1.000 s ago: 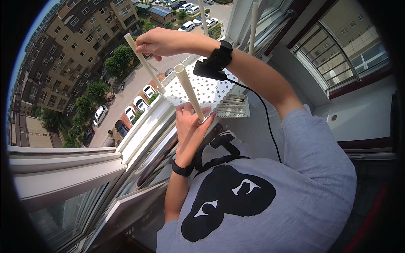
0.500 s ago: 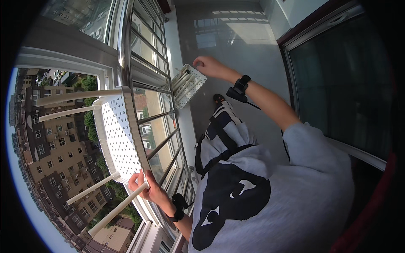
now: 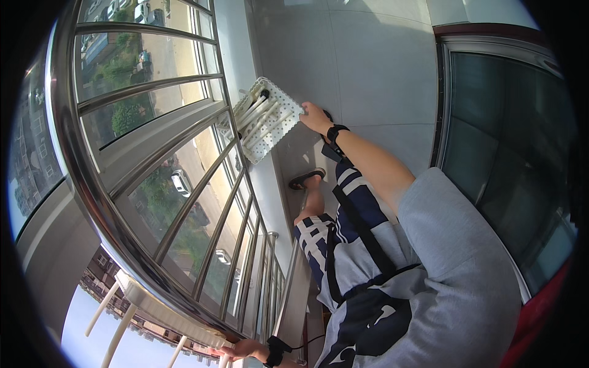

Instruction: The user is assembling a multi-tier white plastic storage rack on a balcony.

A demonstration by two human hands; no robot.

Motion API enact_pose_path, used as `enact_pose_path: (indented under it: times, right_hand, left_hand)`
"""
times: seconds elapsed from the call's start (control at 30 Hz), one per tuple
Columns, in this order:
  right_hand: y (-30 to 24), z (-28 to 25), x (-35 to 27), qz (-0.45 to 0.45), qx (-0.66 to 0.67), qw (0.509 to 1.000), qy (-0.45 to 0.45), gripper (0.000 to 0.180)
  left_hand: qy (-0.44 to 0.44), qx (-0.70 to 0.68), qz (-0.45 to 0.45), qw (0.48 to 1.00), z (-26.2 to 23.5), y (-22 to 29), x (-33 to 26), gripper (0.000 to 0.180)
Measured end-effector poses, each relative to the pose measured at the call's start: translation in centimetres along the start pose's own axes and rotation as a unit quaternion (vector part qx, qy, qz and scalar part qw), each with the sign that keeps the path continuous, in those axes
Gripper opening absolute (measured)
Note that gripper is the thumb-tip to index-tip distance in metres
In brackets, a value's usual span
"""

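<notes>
The fingers of the right hand point(image 3: 316, 116) are closed on one corner of a white perforated stool point(image 3: 273, 119), which hangs tipped on its side with its pale legs pointing toward the steel railing point(image 3: 123, 208), low down by the foot of the bars and just above the grey tiled floor point(image 3: 368, 67). Down at the rim of the view the left hand point(image 3: 242, 349) curls its fingers over the end of a second white stool point(image 3: 162, 310) that lies along the top rail, its legs poking out over the street. From that arm the body runs back in a grey shirt and striped shorts, one sandal point(image 3: 307, 178) planted near the bars, a dark glass door point(image 3: 503, 153) behind. It looks to me like the first stool is being lowered to the tiles; setting it down calls for turning it so the legs face the floor, while the left hand's grip keeps the other from sliding off the rail.
</notes>
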State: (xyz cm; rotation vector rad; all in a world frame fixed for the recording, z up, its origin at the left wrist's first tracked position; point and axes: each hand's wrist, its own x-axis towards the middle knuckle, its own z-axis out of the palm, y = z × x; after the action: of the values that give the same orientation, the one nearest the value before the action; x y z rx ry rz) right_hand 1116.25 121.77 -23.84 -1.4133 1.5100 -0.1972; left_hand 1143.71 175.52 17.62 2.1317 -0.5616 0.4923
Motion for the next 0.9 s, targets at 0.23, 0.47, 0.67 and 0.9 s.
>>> enact_pose_path:
  times: [0.23, 0.47, 0.67, 0.9]
  right_hand:
    - [-0.4, 0.8, 4.9, -0.007, -0.044, 0.999, -0.023, 0.045]
    - [-3.9, -0.5, 4.1, 0.107, 0.052, 0.988, -0.100, 0.042]
    - [-1.6, -2.7, 2.6, 0.013, -0.037, 0.998, -0.042, 0.049]
    - [-2.5, -9.1, -0.5, 0.062, -0.002, 0.998, -0.025, 0.050]
  left_hand:
    - [0.000, -0.046, -0.194, 0.980, 4.4, 1.7, 1.8, 0.046]
    - [-0.012, -0.015, -0.218, 0.976, 0.5, -2.3, 3.6, 0.053]
    - [0.030, -0.021, -0.191, 0.981, 1.8, -2.5, 4.1, 0.053]
    - [-0.302, 0.463, -0.035, 0.832, 7.4, 6.4, 5.0, 0.033]
